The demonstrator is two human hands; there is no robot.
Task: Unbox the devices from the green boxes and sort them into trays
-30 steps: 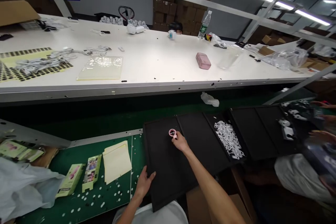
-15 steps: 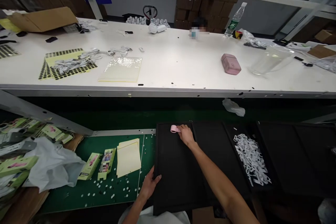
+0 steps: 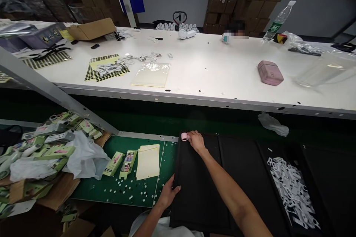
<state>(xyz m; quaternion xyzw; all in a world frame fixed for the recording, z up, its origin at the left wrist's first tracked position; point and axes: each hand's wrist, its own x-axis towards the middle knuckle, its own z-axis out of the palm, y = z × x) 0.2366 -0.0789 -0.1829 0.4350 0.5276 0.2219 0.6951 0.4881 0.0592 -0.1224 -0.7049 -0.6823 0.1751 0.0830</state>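
My right hand (image 3: 196, 141) is closed on a small pink device with a round, tube-like head (image 3: 184, 136), its handle mostly hidden by the fingers. It is at the far left corner of a black tray (image 3: 200, 185). At the tray's left side, my left hand (image 3: 167, 193) grips the edge, thumb over the top and fingers along the outside. Left of that hand, pale yellow sheets (image 3: 148, 162) and two green printed boxes (image 3: 128, 163) (image 3: 114, 163) lie on a green surface (image 3: 111, 189) scattered with small white dots.
A pile of green boxes (image 3: 52, 152) with white plastic bags (image 3: 83, 152) fills the left. White plastic parts (image 3: 293, 192) are heaped in a black section at right. Behind, a white shelf (image 3: 211, 70) carries a pink case (image 3: 270, 73), a clear jug (image 3: 324, 68) and a bottle (image 3: 278, 22).
The view has turned left, bringing in more of the box pile. My right hand has carried the pink device left, nearer the tray's corner. My left hand stays at the edge.
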